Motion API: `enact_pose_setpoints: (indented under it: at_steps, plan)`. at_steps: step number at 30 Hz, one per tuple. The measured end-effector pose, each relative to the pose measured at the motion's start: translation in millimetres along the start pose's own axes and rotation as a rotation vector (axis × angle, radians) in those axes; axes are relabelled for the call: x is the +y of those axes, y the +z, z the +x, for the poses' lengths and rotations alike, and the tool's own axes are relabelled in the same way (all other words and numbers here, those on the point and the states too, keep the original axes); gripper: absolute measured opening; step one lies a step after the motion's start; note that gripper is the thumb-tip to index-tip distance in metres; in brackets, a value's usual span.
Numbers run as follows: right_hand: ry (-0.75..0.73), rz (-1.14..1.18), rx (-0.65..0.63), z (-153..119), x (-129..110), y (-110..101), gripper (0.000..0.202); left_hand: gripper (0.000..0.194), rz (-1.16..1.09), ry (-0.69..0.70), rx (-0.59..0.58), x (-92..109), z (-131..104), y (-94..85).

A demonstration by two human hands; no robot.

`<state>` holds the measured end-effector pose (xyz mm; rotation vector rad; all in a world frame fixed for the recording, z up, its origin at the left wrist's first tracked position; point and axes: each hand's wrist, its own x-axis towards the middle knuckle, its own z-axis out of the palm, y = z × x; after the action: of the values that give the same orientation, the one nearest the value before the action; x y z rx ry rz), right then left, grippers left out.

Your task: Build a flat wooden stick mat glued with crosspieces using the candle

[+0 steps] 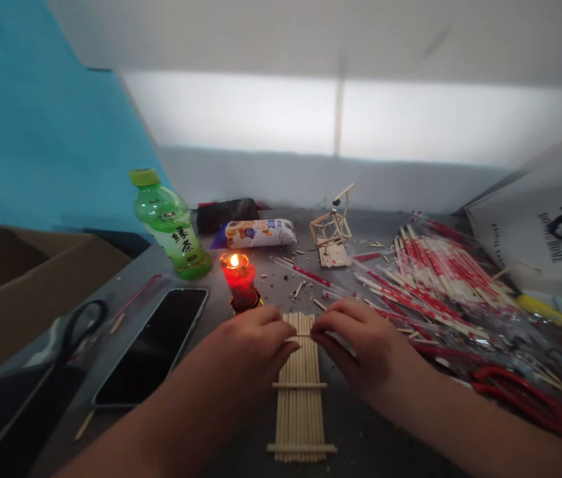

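The flat row of sticks (300, 418) lies on the desk (360, 445) between the forearms, running near to far. At its far end, the fingers of the left hand (255, 335) and right hand (367, 338) appear to grasp opposite ends of a short cross stick (303, 334). Good placement calls for light, even pressure from both sides, square to the row and parallel with the middle crosspiece (299, 385) and near crosspiece (301, 449). The lit candle (241, 285) burns just beyond the left hand, so wrist movements should be small.
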<state>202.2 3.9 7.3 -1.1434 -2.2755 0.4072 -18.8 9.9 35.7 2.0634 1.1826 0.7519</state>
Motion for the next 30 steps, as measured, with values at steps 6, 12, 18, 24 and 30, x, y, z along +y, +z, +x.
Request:
enact_pose_setpoints:
  at_steps: [6, 12, 18, 24, 30]
  plan:
    - [0.205, 0.142, 0.027, -2.3, 1.5, -4.6, 0.008, 0.018, 0.304, -0.051, 0.164, 8.3, -11.7, -16.4]
    - [0.203, 0.201, -0.051, -6.7, 5.3, 0.5, 0.012, 0.024, 0.04, -0.286, 0.052, -3.4, -13.9, 3.6]
    - [0.194, 0.213, -0.088, -7.3, 8.0, 1.9, 0.015, 0.032, -0.123, -0.29, -0.009, -9.8, -13.4, 11.9]
    - [0.22, 0.192, -0.083, -7.1, 4.6, -0.2, 0.015, 0.033, -0.154, -0.308, -0.043, -10.7, -11.8, 13.6]
    - [0.213, 0.176, -0.083, -7.5, 5.8, -2.5, 0.015, 0.036, -0.204, -0.333, -0.08, -7.0, -9.7, 11.4]
